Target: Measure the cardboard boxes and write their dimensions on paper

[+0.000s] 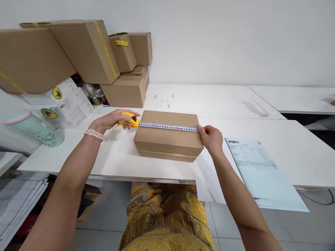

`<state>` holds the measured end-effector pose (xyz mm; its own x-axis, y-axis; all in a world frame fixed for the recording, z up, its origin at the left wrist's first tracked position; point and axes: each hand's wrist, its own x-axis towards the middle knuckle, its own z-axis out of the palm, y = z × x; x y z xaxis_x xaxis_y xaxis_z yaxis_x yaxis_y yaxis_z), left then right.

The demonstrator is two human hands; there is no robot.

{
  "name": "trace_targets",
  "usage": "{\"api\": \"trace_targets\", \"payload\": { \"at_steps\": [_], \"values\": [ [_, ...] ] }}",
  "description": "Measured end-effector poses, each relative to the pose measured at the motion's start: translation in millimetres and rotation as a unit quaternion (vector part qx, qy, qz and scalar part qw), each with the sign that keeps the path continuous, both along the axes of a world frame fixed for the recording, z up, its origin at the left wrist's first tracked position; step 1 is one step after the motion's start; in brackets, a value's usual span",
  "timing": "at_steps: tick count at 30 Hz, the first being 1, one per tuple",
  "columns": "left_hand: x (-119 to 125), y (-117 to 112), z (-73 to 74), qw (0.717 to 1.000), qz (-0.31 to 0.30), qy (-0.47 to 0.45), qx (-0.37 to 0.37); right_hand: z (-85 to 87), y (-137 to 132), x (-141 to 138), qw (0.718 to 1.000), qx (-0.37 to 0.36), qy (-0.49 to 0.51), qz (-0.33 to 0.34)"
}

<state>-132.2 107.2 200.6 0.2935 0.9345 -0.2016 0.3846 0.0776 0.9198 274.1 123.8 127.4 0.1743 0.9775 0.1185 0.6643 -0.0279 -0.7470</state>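
Note:
A closed brown cardboard box (169, 139) sits on the white table in front of me, a yellow strip running along its near side. My left hand (115, 119) grips the yellow case of a tape measure (129, 120) just off the box's left edge. Its pale blade (167, 127), marked with numbers, lies stretched across the box top from left to right. At the right edge, my right hand (211, 138) pinches the blade's end against the box; the very tip is hidden by the fingers.
Cardboard boxes (86, 48) are stacked at the back left, beside white cartons with avocado pictures (66, 105) and a mint tumbler (38, 130) with a pink lid. Right of the box, a light-blue printed sheet (264, 175) and white paper (210, 176) overhang the table's front edge.

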Motion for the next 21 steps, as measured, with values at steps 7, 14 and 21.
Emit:
{"api": "trace_targets", "payload": {
  "at_steps": [7, 14, 21],
  "values": [
    [32.7, -63.2, 30.7, 0.999, -0.034, 0.024, 0.029, 27.7, 20.5, 13.4, 0.975, 0.135, 0.168, 0.052],
    [159.6, -169.8, -38.8, 0.906, 0.027, -0.352, -0.233, 58.6, 66.3, -26.5, 0.949, 0.047, 0.128, 0.285],
    [219.9, -157.4, -50.2, 0.861, 0.13, -0.458, -0.18, 41.6, 106.2, -76.2, 0.946, -0.029, 0.04, 0.321]
  ]
}}
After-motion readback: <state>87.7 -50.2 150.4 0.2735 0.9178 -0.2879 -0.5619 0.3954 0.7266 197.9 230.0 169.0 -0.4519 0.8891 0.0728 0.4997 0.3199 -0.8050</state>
